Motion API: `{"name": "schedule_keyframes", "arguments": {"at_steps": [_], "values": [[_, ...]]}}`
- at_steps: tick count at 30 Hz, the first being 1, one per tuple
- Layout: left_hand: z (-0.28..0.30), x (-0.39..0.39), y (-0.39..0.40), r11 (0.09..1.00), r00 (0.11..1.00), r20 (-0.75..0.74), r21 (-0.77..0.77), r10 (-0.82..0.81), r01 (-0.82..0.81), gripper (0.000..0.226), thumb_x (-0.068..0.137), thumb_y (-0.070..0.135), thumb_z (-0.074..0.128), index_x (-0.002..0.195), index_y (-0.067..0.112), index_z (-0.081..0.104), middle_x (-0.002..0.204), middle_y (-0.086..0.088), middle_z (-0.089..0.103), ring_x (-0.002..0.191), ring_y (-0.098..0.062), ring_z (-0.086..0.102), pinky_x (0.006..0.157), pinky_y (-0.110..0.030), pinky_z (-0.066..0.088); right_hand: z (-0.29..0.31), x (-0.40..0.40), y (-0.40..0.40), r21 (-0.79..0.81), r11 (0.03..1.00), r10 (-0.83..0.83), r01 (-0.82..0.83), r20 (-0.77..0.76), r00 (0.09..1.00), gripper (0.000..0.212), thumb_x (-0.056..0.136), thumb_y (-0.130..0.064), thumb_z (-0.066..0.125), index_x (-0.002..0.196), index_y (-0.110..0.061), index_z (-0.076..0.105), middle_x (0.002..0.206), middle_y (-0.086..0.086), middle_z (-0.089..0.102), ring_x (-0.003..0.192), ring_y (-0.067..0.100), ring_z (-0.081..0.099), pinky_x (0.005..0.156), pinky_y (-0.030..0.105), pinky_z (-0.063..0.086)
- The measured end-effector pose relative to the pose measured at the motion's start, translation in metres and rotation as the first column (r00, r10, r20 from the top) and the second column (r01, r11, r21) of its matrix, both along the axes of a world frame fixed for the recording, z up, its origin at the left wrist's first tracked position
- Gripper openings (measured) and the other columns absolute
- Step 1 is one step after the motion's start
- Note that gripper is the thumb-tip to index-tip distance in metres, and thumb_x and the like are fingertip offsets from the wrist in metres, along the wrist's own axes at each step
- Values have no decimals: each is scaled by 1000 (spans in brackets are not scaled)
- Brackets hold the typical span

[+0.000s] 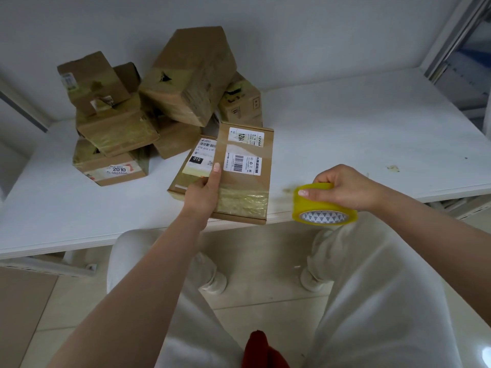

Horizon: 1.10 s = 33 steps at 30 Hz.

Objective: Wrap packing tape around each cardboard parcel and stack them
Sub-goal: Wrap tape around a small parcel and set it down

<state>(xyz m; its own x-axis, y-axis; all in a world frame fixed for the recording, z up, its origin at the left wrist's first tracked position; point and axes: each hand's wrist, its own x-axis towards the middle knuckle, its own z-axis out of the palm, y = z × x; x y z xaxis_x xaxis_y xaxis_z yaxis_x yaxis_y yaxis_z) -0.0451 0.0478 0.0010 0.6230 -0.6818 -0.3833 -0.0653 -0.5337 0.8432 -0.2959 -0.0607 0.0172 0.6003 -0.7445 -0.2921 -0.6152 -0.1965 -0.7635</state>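
Left hand (pixel 204 191) grips the flat cardboard parcel (pixel 243 173) by its near-left edge, thumb up on top, at the front edge of the white table (pixel 372 134). The parcel's long axis runs away from the person; a tape band already crosses its near end. Right hand (pixel 345 189) holds the yellow tape roll (pixel 322 205), fingers curled over it, just right of the parcel's near-right corner, apart from it. Likely next: roll goes left, across the short axis. Taped parcels (pixel 148 102) are heaped behind, well apart.

White wall (pixel 318 27) behind, white table (pixel 372 123) – pale tiled floor (pixel 265 309), metal shelving (pixel 462 75) at rt.
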Motion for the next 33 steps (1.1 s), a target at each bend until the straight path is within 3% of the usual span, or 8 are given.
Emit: {"name": "schedule_keyframes", "arguments": {"at_steps": [13, 15, 18, 21, 24, 26, 29, 33], "values": [[0, -3, -7, 999, 996, -88, 17, 29, -27, 70, 90, 69, 38, 137, 18, 47, 115, 3, 54, 103, -20, 53, 92, -32, 43, -17, -3, 2, 37, 999, -21, 20, 37, 999, 42, 81, -42, 72, 76, -1, 68, 66, 6, 61, 61, 15, 56, 60, 25, 42], [3, -5, -8, 999, 982, -185, 28, 32, -27, 76, 82, 78, 43, 131, 21, 52, 119, 2, 61, 107, -23, 60, 99, -40, 48, -15, -3, 3, 57, 998, -27, 23, 74, 997, 35, 82, -39, 72, 76, -5, 70, 68, 5, 64, 61, 13, 58, 62, 25, 44], [4, -13, -13, 1000, 955, -297, 10, -18, 22, 54, 78, 79, 50, 101, 31, 58, 111, -1, 68, 100, -25, 67, 91, -44, 55, -12, 2, 6, 112, 994, -25, 10, 135, 991, 35, 77, -42, 71, 76, -7, 71, 69, 3, 66, 62, 11, 60, 61, 21, 46], [5, -22, -18, 998, 943, -327, -27, -57, 51, 49, 81, 76, 50, 97, 31, 60, 109, 0, 69, 98, -23, 68, 90, -43, 55, -13, 3, 8, 179, 984, -52, 16, 198, 979, 45, 67, -48, 70, 84, -6, 74, 80, 12, 72, 72, 14, 65, 71, 27, 50], [4, -32, -19, 996, 966, -242, -22, -94, 92, 51, 82, 77, 46, 93, 29, 57, 105, 2, 67, 102, -22, 64, 96, -40, 51, -16, -3, 7, 211, 977, -83, 34, 227, 970, 48, 65, -46, 71, 87, -4, 74, 90, 19, 72, 77, 19, 65, 76, 33, 48], [3, -42, -20, 987, 985, -65, -4, -159, 159, 46, 91, 68, 40, 104, 28, 58, 107, 1, 63, 103, -21, 59, 95, -34, 46, -18, -6, 7, 216, 974, -111, 60, 231, 966, 50, 65, -46, 71, 87, -1, 73, 89, 24, 69, 76, 20, 62, 76, 33, 45], [-9, -56, -25, 951, 883, 356, 147, -307, 272, 61, 96, 60, 34, 134, 15, 48, 127, -12, 51, 118, -29, 50, 97, -35, 39, -17, -7, 6, 211, 974, -133, 85, 225, 965, 37, 69, -44, 74, 76, -7, 72, 73, 11, 67, 68, 15, 59, 69, 28, 44], [-19, -71, -28, 920, 804, 447, 196, -393, 340, 49, 104, 44, 25, 135, 17, 51, 121, -17, 50, 113, -33, 50, 90, -35, 39, -16, 2, 0, 94, 992, -94, 85, 99, 991, 37, 79, -38, 76, 70, -2, 69, 64, 6, 58, 59, 13, 53, 61, 26, 40]]}}
